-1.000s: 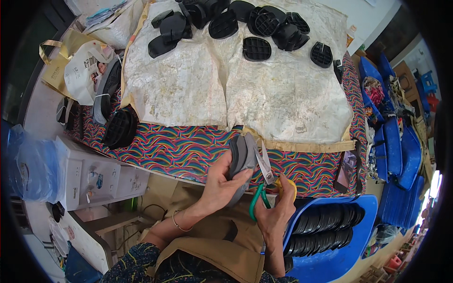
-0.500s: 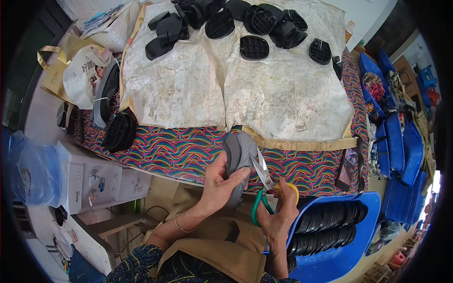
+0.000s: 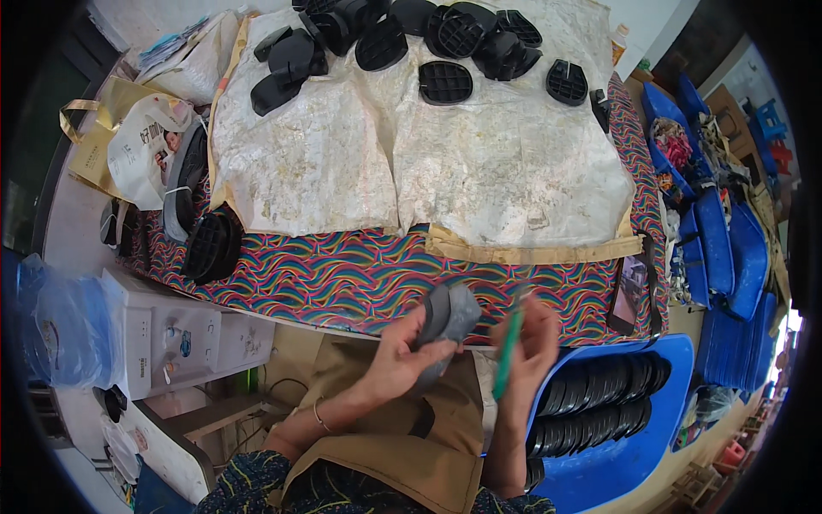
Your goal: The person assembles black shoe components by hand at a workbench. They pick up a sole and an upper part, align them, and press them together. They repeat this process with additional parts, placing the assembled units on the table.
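Grey layered piece [image 3: 455, 315] is gripped in the left hand [image 3: 398, 358], thumb laid across it, off the near edge of the white sheet [image 3: 505, 163], while the right hand [image 3: 538, 341], off the right half of that edge, is closed around green-handled scissors [image 3: 508, 353] too blurred to tell whether the blades are parted. Black pieces [image 3: 445, 83], some with gridded faces, lie along the sheet's far part, a phone [image 3: 629, 295] rests on the counter [image 3: 342, 278] just off its near right corner, and a blue tub [image 3: 655, 428] stands nearer the person than that corner.
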Demonstrator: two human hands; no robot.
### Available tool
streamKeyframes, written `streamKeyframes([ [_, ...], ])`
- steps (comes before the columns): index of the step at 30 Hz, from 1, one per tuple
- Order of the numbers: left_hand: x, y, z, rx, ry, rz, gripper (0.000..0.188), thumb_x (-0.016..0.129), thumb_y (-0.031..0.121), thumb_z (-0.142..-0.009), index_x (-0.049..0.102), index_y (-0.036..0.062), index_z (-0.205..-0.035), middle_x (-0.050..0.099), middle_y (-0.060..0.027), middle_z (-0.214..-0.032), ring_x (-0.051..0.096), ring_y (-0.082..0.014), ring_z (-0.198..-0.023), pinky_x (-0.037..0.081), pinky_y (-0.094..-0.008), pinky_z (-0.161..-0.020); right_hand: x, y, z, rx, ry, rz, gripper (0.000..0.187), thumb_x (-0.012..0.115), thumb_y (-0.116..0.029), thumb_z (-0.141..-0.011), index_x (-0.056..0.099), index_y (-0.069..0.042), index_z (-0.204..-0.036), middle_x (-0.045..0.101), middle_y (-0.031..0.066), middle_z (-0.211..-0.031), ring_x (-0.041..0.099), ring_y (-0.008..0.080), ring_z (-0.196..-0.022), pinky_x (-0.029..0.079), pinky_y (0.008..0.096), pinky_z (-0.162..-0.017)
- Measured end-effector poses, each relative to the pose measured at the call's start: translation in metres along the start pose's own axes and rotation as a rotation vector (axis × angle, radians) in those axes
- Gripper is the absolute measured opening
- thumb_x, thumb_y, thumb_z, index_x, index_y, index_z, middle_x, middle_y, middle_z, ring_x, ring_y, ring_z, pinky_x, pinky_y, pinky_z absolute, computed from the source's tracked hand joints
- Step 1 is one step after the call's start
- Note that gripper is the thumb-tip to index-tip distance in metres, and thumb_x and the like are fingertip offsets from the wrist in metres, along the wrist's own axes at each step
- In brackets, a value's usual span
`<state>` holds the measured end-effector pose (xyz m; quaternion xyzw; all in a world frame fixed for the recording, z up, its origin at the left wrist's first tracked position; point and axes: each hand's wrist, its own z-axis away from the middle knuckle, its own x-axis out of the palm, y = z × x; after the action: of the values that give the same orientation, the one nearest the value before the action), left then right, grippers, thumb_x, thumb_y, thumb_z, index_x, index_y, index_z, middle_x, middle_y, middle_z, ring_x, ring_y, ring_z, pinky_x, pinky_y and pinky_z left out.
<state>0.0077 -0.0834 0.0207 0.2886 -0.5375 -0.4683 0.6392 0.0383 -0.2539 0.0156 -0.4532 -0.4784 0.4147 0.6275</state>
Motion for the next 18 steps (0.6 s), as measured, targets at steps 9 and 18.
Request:
streamKeyframes([
  [9, 0.007, 0.013, -0.014, 0.074, -0.017, 0.299, 0.036, 0.065, 0.002, -0.091, 0.051, 0.002, -0.124, 0.066, -0.014, -0.1, 0.065, -0.0242, -0.076, 0.053, -0.0367, -0.067, -0.044, -0.042, -0.107, -0.309, 0.32, 0.956, 0.053, 0.077, -0.009, -0.079, 0.056, -0.002, -0.128, 0.063, 0.0079, -0.084, 0.063, 0.0178, -0.084, 0.048, 0.0321, -0.071],
  [18, 0.016, 0.023, -0.022, 0.005, -0.145, 0.415, 0.043, 0.062, 0.006, -0.094, 0.047, 0.0055, -0.135, 0.062, -0.0139, -0.116, 0.062, -0.0217, -0.09, 0.051, -0.035, -0.078, -0.072, -0.02, -0.176, -0.936, 0.414, 1.575, 0.04, 0.071, -0.011, -0.083, 0.062, -0.003, -0.121, 0.066, 0.0203, -0.105, 0.064, 0.0362, -0.093, 0.049, 0.0466, -0.086],
])
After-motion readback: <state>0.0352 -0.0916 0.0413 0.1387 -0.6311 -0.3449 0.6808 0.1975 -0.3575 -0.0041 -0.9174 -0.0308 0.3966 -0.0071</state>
